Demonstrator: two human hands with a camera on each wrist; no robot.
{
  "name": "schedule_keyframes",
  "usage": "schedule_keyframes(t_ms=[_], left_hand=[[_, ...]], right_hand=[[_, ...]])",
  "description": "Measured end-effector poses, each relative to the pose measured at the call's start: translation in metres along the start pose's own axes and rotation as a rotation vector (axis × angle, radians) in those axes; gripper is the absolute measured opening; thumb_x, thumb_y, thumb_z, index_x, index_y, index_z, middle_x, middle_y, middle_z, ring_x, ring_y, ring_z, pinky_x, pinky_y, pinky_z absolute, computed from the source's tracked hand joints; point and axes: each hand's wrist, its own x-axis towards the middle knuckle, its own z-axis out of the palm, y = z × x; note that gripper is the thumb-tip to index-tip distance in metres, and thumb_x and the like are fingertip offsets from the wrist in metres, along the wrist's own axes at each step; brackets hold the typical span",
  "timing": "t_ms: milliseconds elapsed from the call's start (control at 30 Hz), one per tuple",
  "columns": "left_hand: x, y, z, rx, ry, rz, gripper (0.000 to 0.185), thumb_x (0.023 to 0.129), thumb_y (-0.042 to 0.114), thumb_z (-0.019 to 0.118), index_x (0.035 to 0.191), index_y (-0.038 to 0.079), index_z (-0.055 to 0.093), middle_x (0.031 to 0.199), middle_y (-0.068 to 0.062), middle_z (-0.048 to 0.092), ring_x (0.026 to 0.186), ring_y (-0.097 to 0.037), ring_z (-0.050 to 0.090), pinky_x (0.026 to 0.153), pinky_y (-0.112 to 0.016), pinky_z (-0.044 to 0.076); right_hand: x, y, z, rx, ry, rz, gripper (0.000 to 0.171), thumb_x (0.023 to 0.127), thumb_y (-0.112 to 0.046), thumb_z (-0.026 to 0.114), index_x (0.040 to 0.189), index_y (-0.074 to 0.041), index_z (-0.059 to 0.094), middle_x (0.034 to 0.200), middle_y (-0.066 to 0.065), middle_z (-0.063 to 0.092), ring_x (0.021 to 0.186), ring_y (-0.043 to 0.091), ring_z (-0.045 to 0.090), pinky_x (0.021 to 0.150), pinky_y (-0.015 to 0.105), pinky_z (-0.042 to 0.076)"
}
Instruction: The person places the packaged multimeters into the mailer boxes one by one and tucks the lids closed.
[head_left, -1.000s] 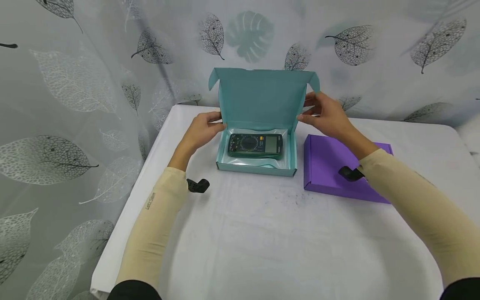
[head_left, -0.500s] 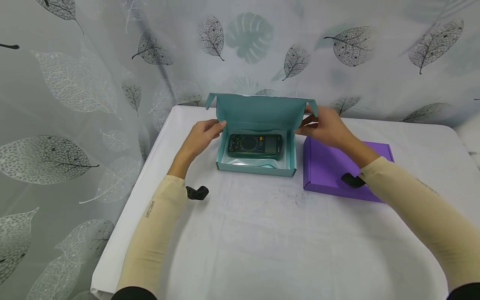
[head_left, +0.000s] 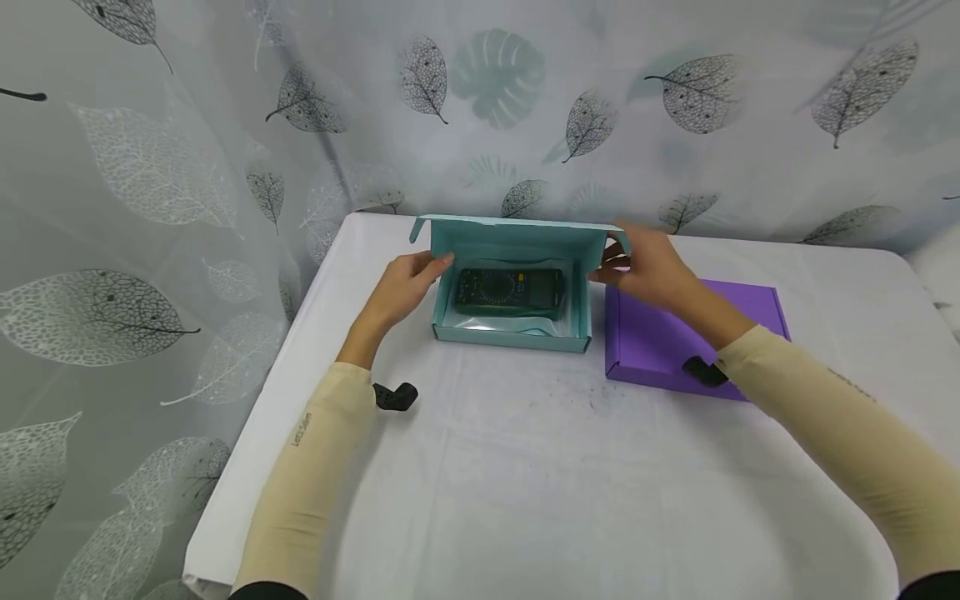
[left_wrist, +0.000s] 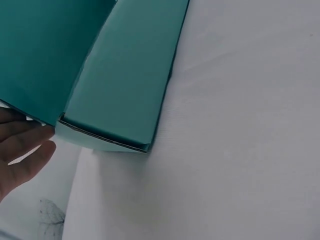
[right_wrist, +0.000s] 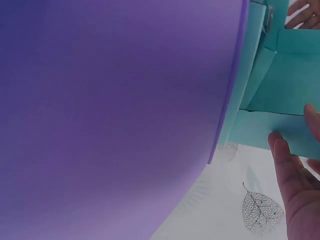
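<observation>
Both hands are at the teal box's lid, which lies nearly flat over the teal box: the left hand touches its left flap with loosely curved fingers, the right hand fingers the right flap. This looks like the closing step (a judgement); next the side flaps would need tucking inside the walls. The multimeter between the hands is half hidden under the lid. Under the right forearm lies a purple box. Wrist views show only edges; the grip is unclear.
</observation>
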Motion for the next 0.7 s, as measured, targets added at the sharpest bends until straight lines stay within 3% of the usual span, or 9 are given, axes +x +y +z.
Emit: schedule_keyframes(t_ms=[133,333,500,633,700], left_hand=[[-0.006,-0.006,0.004,0.012,-0.001,0.013,0.076,0.105,0.055,0.050,0.154,-0.004,0.045,0.153,-0.019,0.051,0.138,-0.036,0.051,0.112,-0.054,0.041],[-0.012,-0.012,0.007,-0.003,-0.008,0.033,0.067,0.105,0.051,0.055,0.151,0.002,0.053,0.155,-0.017,0.049,0.139,-0.040,0.048,0.113,-0.051,0.040],[-0.018,-0.017,0.008,-0.024,-0.014,0.029,0.067,0.104,0.050,0.058,0.154,0.006,0.049,0.158,-0.018,0.043,0.142,-0.041,0.044,0.113,-0.048,0.041],[-0.024,-0.019,0.007,-0.057,0.050,0.128,0.063,0.105,0.036,0.065,0.158,0.008,0.045,0.157,-0.013,0.046,0.144,-0.034,0.044,0.113,-0.044,0.041],[-0.026,-0.019,0.006,-0.074,0.093,0.221,0.062,0.103,0.023,0.069,0.158,0.010,0.045,0.155,-0.009,0.051,0.143,-0.028,0.045,0.113,-0.045,0.042]], right_hand=[[-0.005,0.002,0.004,-0.079,0.000,-0.075,0.077,0.082,0.007,0.085,0.151,-0.007,0.053,0.123,0.019,0.070,0.097,0.034,0.074,0.083,0.046,0.061],[-0.012,0.004,0.008,-0.197,-0.017,-0.152,0.068,0.083,0.006,0.085,0.144,-0.002,0.057,0.133,0.019,0.065,0.090,0.033,0.072,0.078,0.050,0.058],[-0.015,0.004,0.012,-0.237,-0.040,-0.176,0.065,0.082,0.008,0.084,0.141,0.000,0.057,0.138,0.020,0.061,0.107,0.039,0.066,0.088,0.057,0.055],[-0.019,0.001,0.013,-0.265,-0.084,-0.160,0.065,0.085,0.007,0.081,0.143,0.001,0.053,0.144,0.023,0.055,0.117,0.044,0.061,0.094,0.060,0.052],[-0.021,-0.001,0.013,-0.292,-0.105,-0.159,0.067,0.084,0.008,0.082,0.144,0.002,0.052,0.145,0.024,0.052,0.118,0.047,0.060,0.095,0.060,0.051]])
